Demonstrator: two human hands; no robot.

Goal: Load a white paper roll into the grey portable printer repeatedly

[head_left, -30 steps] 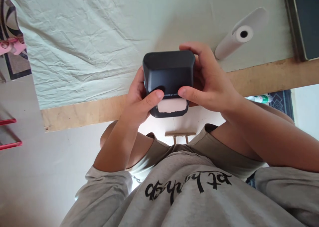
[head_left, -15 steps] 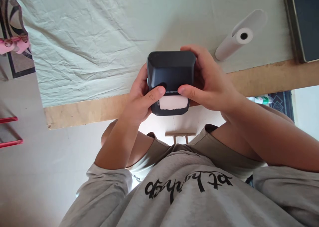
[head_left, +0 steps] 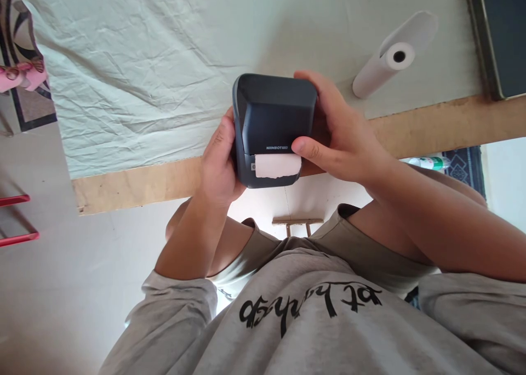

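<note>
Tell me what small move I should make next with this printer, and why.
Probably ease the black printer forward over the pale cloth: the left hand and right hand hold it, but its end with the torn paper appears past the wooden edge.

You are looking at the capitals "NIIMBOT", standing out in pale print on the black, rounded, box-shaped plastic device, just above its white paper strip. A smaller mark is following the brand name, staying too tiny to read. A little light-coloured symbol is showing at the strip's left edge, also unclear. You are wearing a grey fabric shirt that is bearing black brush-style lettering, appearing upside down and not reading with certainty. A clear plastic bottle is carrying a green label, its wording blurring.
</note>
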